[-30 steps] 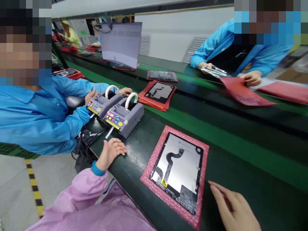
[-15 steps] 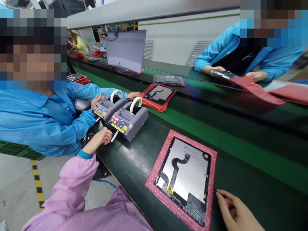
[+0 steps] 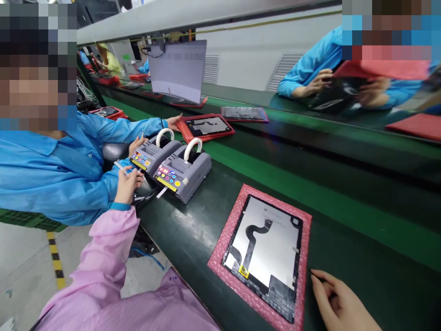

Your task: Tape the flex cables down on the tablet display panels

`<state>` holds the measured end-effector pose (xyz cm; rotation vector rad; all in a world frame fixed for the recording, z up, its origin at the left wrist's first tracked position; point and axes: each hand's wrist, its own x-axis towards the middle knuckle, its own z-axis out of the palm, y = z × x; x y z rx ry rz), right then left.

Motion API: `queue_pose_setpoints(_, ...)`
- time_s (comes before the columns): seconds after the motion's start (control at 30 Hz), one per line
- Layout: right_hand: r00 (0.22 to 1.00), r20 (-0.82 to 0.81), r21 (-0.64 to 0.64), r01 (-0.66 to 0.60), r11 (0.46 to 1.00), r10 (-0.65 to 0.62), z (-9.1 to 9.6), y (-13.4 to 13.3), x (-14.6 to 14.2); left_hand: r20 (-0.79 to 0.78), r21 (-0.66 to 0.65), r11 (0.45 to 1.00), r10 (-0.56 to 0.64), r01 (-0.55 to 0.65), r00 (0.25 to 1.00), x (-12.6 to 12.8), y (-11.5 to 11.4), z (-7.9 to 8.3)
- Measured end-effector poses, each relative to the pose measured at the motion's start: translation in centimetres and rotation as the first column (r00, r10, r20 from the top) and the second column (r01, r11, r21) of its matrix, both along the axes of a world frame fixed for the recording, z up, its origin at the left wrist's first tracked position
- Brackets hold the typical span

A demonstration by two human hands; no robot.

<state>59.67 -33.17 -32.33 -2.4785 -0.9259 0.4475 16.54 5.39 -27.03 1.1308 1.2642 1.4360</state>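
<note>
My left hand [image 3: 127, 185] is closed in a pinch on a short white strip of tape [image 3: 120, 167], in front of two grey tape dispensers. The nearer dispenser [image 3: 182, 177] has a white tape end sticking out of its front. Beside it stands the farther dispenser [image 3: 151, 156]. My right hand [image 3: 339, 301] rests by the right edge of a tablet-like screen panel [image 3: 272, 248], thumb and forefinger together; anything between them is too small to make out. The panel lies silver back up, with a black ribbon cable, on a pink bubble-wrap sheet [image 3: 220, 257].
At left, a co-worker in blue has one hand [image 3: 136, 143] by the farther dispenser and another at a panel on red wrap [image 3: 206, 128]. Across the green bench [image 3: 347, 220], a second co-worker handles a black panel [image 3: 336, 94]. A monitor [image 3: 179, 69] hangs behind.
My left hand has moved up and left from the nearer dispenser and now holds a tape strip. The left co-worker has shifted the red-wrapped panel; the far co-worker has lifted the red wrap.
</note>
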Motion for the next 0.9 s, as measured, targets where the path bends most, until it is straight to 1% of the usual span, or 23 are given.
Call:
queue_pose_setpoints(0.07, 0.999, -0.019, -0.018, 0.028, 0.999, -0.028, 0.5, 0.0, -0.4, 0.014, 0.112, 0.993, 0.028, -0.029, 1.0, 1.0, -0.6, 0.8)
queue_pose_setpoints(0.13, 0.998, -0.044, 0.046, 0.056, 0.997, -0.054, 1.2, 0.0, -1.1, 0.027, 0.263, 0.965, -0.014, 0.007, 1.0, 2.2, -2.9, 1.9)
queue_pose_setpoints(0.17, 0.996, -0.057, 0.108, 0.069, 0.992, -0.063, 1.6, 0.1, -1.7, 0.017, 0.328, 0.941, -0.09, 0.08, 0.996, 3.0, -4.6, 2.5)
queue_pose_setpoints(0.2, 0.995, -0.077, 0.182, 0.071, 0.981, -0.057, 2.1, 0.3, -2.5, -0.011, 0.345, 0.914, -0.225, 0.215, 0.974, 4.0, -6.5, 3.0)
queue_pose_setpoints(0.23, 0.995, -0.101, 0.265, 0.054, 0.963, -0.028, 2.8, 0.7, -3.5, -0.052, 0.336, 0.868, -0.37, 0.365, 0.928, 5.2, -8.6, 3.4)
queue_pose_setpoints(0.27, 0.991, -0.127, 0.342, 0.013, 0.94, 0.033, 3.6, 1.2, -4.6, -0.143, 0.235, 0.754, -0.598, 0.614, 0.789, 6.6, -10.6, 3.7)
queue_pose_setpoints(0.3, 0.98, -0.153, 0.404, -0.055, 0.913, 0.127, 4.5, 1.9, -5.7, -0.229, 0.064, 0.518, -0.824, 0.853, 0.518, 8.2, -12.5, 3.8)
queue_pose_setpoints(0.33, 0.953, -0.178, 0.45, -0.141, 0.882, 0.244, 5.4, 2.7, -6.9, -0.276, -0.059, 0.257, -0.933, 0.965, 0.232, 9.9, -14.2, 3.8)
queue_pose_setpoints(0.37, 0.91, -0.197, 0.477, -0.235, 0.847, 0.364, 6.3, 3.5, -7.9, -0.309, -0.151, 0.071, -0.951, 0.986, 0.021, 11.6, -15.6, 3.7)
queue_pose_setpoints(0.4, 0.86, -0.214, 0.495, -0.314, 0.81, 0.464, 7.1, 4.4, -8.7, -0.335, -0.205, -0.048, -0.935, 0.977, -0.116, 13.2, -16.6, 3.4)
queue_pose_setpoints(0.43, 0.818, -0.223, 0.507, -0.367, 0.78, 0.53, 7.7, 5.1, -9.3, -0.346, -0.237, -0.111, -0.919, 0.965, -0.191, 14.6, -17.4, 3.0)
queue_pose_setpoints(0.47, 0.798, -0.225, 0.514, -0.39, 0.764, 0.559, 8.1, 5.8, -9.5, -0.338, -0.256, -0.146, -0.913, 0.956, -0.23, 15.7, -17.9, 2.6)
queue_pose_setpoints(0.5, 0.807, -0.219, 0.522, -0.378, 0.764, 0.549, 8.3, 6.4, -9.3, -0.309, -0.265, -0.166, -0.919, 0.95, -0.246, 16.6, -18.1, 2.1)
queue_pose_setpoints(0.53, 0.834, -0.213, 0.535, -0.337, 0.775, 0.51, 8.4, 6.9, -8.8, -0.268, -0.269, -0.17, -0.932, 0.948, -0.243, 17.2, -18.1, 1.5)
queue_pose_setpoints(0.57, 0.867, -0.21, 0.549, -0.279, 0.788, 0.452, 8.2, 7.3, -8.1, -0.234, -0.265, -0.153, -0.948, 0.952, -0.217, 17.5, -17.9, 1.0)
queue_pose_setpoints(0.6, 0.898, -0.211, 0.553, -0.217, 0.804, 0.387, 8.0, 7.6, -7.2, -0.224, -0.246, -0.104, -0.961, 0.964, -0.161, 17.8, -17.6, 0.5)
queue_pose_setpoints(0.63, 0.922, -0.213, 0.548, -0.16, 0.821, 0.322, 7.6, 8.0, -6.3, -0.244, -0.211, -0.024, -0.967, 0.977, -0.076, 17.9, -17.2, -0.1)
queue_pose_setpoints(0.7, 0.947, -0.216, 0.498, -0.102, 0.861, 0.237, 6.5, 8.7, -4.9, -0.35, -0.095, 0.158, -0.93, 0.983, 0.115, 18.1, -16.4, -1.0)
queue_pose_setpoints(0.73, 0.955, -0.209, 0.452, -0.098, 0.887, 0.212, 5.9, 9.1, -4.6, -0.41, -0.023, 0.216, -0.893, 0.976, 0.188, 18.3, -16.0, -1.5)
queue_pose_setpoints(0.77, 0.961, -0.197, 0.398, -0.104, 0.911, 0.195, 5.3, 9.5, -4.4, -0.461, 0.049, 0.24, -0.856, 0.97, 0.235, 18.5, -15.6, -1.8)
queue_pose_setpoints(0.8, 0.965, -0.185, 0.349, -0.114, 0.93, 0.188, 4.6, 10.0, -4.5, -0.503, 0.115, 0.237, -0.823, 0.965, 0.263, 18.7, -15.3, -2.2)
queue_pose_setpoints(0.83, 0.967, -0.175, 0.309, -0.125, 0.943, 0.186, 4.1, 10.4, -4.6, -0.539, 0.174, 0.214, -0.797, 0.961, 0.274, 19.0, -15.1, -2.5)
queue_pose_setpoints(0.9, 0.972, -0.144, 0.25, -0.145, 0.957, 0.184, 3.2, 11.1, -5.1, -0.594, 0.269, 0.138, -0.755, 0.953, 0.277, 19.4, -14.9, -3.1)
